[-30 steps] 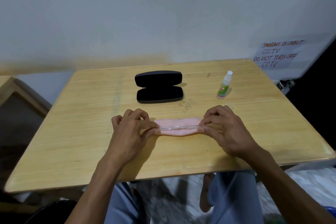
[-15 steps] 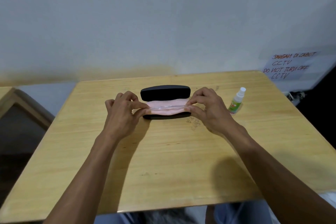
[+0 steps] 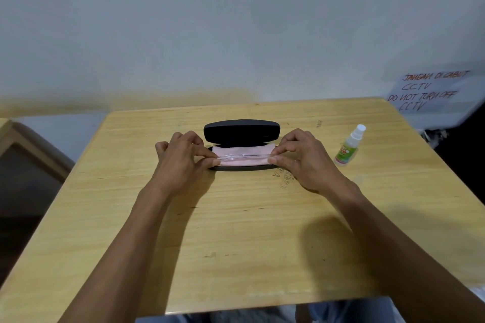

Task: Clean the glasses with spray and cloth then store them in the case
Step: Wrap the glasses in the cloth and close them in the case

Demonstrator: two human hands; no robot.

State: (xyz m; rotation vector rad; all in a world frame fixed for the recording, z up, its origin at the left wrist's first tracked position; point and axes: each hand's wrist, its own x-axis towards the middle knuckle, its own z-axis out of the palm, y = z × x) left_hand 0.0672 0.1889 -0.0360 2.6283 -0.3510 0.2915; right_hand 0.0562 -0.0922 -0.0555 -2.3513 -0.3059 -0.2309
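In the head view, at frame centre, the left hand [image 3: 183, 157] and right hand [image 3: 301, 157] each pinch one end of the clear glasses [image 3: 242, 157], wrapped in the pink cloth [image 3: 241, 152], over the open black case [image 3: 241, 131]. This looks like the storing step; next, lower them squarely inside the rim. The table [image 3: 236, 231] offers open room below, and the spray bottle [image 3: 350, 145] stands well apart at right.

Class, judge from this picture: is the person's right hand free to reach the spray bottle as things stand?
Probably not yet. The spray bottle stands upright just right of the right hand, with bare table between, but that hand is pinching the glasses and pink cloth over the open case.
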